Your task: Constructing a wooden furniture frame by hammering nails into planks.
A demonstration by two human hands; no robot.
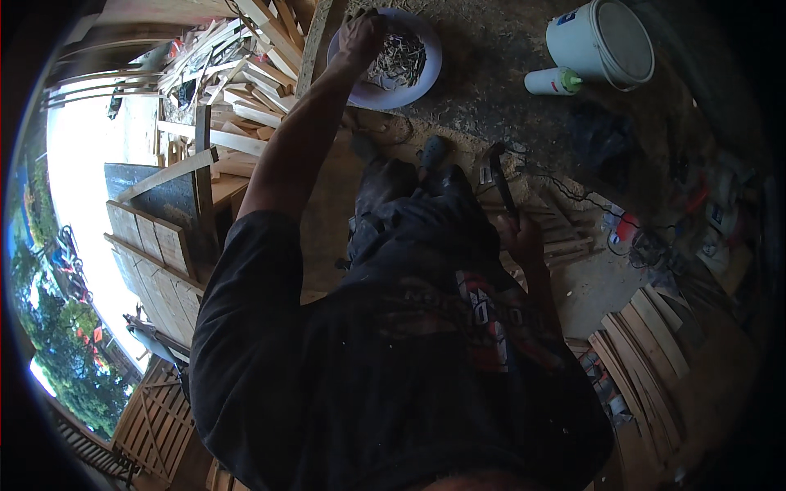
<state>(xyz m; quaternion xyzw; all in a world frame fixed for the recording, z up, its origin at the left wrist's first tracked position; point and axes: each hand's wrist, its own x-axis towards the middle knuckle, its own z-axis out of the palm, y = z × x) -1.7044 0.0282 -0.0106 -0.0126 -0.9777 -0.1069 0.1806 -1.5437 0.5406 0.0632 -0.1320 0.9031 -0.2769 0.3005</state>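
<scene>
My left arm stretches forward to a pale lavender bowl [431, 57] on the worktop. My left hand [363, 37] is over the bowl's left far side with its fingers curled in; whatever they hold is hidden. Many thin nails [401, 61] lie heaped in the bowl. Lower down on the right, my right hand [524, 240] is closed around the handle of a hammer [506, 192]. The hammer's dark head points up and away from me, near the worktop's front edge.
Sawdust covers the dark worktop [483, 49]. A white lidded bucket [602, 41] and a white bottle with a green cap [553, 81] stand at its far right. Cut wood [237, 90] is piled at left; planks [643, 352] lie at right. A black cable [565, 186] hangs nearby.
</scene>
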